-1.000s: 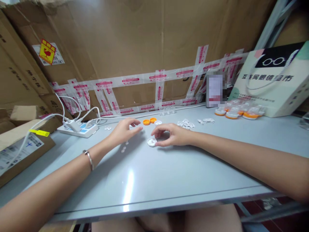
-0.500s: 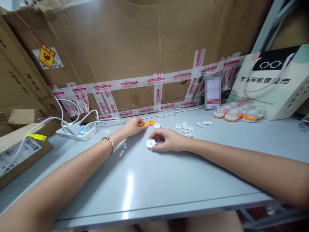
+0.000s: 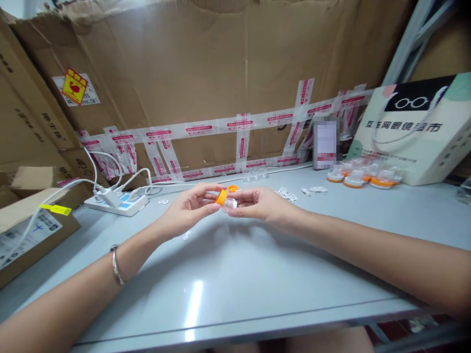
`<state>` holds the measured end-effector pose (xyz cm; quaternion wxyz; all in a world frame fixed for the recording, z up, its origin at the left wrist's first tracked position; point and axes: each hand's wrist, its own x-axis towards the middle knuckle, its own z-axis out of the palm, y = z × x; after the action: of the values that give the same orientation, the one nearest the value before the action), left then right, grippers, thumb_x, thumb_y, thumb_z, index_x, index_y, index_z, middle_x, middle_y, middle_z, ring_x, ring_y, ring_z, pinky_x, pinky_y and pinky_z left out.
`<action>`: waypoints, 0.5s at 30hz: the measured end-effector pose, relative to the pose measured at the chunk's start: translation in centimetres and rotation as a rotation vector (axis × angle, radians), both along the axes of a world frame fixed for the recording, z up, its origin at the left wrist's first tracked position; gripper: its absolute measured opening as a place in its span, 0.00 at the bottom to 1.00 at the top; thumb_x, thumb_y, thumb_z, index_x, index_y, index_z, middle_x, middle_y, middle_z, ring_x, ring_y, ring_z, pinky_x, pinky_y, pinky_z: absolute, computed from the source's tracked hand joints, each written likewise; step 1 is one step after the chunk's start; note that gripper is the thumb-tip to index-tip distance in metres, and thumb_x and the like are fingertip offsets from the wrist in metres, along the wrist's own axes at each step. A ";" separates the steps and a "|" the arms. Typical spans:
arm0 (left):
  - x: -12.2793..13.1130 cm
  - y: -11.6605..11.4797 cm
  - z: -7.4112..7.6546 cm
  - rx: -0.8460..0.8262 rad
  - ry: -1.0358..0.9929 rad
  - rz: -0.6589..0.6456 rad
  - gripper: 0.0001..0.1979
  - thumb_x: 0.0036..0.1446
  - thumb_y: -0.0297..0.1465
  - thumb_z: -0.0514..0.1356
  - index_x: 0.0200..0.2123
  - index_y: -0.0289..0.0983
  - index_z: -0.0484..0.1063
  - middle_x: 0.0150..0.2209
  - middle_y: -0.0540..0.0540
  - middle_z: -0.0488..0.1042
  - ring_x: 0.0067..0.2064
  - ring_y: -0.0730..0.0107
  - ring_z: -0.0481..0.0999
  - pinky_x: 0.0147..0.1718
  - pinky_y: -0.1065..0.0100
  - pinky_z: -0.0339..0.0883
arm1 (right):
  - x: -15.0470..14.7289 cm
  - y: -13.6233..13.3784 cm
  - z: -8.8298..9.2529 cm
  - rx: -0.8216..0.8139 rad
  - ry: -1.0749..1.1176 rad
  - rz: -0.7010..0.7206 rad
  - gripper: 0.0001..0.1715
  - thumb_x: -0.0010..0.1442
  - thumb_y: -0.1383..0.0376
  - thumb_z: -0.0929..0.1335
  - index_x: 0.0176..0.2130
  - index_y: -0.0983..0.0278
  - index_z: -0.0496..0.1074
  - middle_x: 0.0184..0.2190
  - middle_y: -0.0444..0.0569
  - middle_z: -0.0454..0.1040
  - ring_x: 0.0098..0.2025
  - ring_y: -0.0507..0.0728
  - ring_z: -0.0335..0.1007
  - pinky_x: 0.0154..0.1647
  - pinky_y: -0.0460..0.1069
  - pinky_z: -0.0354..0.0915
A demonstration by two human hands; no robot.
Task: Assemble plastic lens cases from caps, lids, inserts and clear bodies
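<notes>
A big taped cardboard box (image 3: 165, 73) closes off the back of your surface (image 3: 265, 279), which perhaps keeps loose pieces from straying. A printed paper bag (image 3: 401, 152) stands at the right. Your hands come together mid-surface: your left hand (image 3: 183, 209) pinches the orange ring (image 3: 221, 197) between fingers and thumb, tipped up on edge; your right hand (image 3: 265, 206) pinches the clear cup (image 3: 230, 206) just beside it, likely gripped at the side to leave its middle free. The power strip (image 3: 127, 206) sits far left, out of your arm's way. The orange-based pieces (image 3: 353, 181) crowd together before the bag, seemingly set apart from the loose ones. A second orange ring (image 3: 233, 188) lies beyond your fingers, white cut-out parts (image 3: 289, 194) spread past your right hand, and small white discs (image 3: 187, 235) lie near your left one, probably for easy reach.

The frame crops the box above and the bag at the right. Pixelation covers part of the upright phone (image 3: 327, 142). Clear pieces (image 3: 254, 175) at the back nearly melt into the surface. Your fingers mask the cup and held ring, so you cannot tell whether the two touch or whether the cup holds anything.
</notes>
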<state>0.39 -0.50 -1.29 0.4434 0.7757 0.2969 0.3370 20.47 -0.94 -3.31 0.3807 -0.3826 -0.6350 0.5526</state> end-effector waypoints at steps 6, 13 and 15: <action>-0.2 0.2 0.0 0.015 -0.037 -0.007 0.19 0.55 0.31 0.59 0.51 0.39 0.66 0.48 0.42 0.72 0.48 0.64 0.72 0.49 0.61 0.67 | 0.0 -0.9 0.5 0.025 -0.036 -0.129 0.28 0.46 0.64 0.73 0.48 0.63 0.71 0.31 0.46 0.76 0.33 0.51 0.70 0.41 0.50 0.65; -0.1 -0.3 0.0 0.090 0.002 0.008 0.19 0.54 0.31 0.60 0.50 0.37 0.66 0.49 0.40 0.71 0.50 0.60 0.72 0.49 0.58 0.68 | -0.1 -1.3 0.5 0.125 -0.048 -0.108 0.23 0.47 0.61 0.72 0.45 0.62 0.74 0.30 0.45 0.76 0.32 0.52 0.70 0.39 0.51 0.65; -0.1 -0.4 -0.1 0.150 0.026 -0.001 0.18 0.55 0.31 0.59 0.49 0.37 0.66 0.49 0.40 0.71 0.50 0.60 0.72 0.50 0.58 0.67 | -0.2 -1.4 0.5 0.157 -0.044 -0.094 0.22 0.47 0.60 0.72 0.44 0.61 0.75 0.31 0.46 0.76 0.33 0.53 0.70 0.38 0.51 0.66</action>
<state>0.34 -0.87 -1.37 0.3802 0.8112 0.2762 0.3479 20.27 -2.37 -2.79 0.4210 -0.3929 -0.6661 0.4741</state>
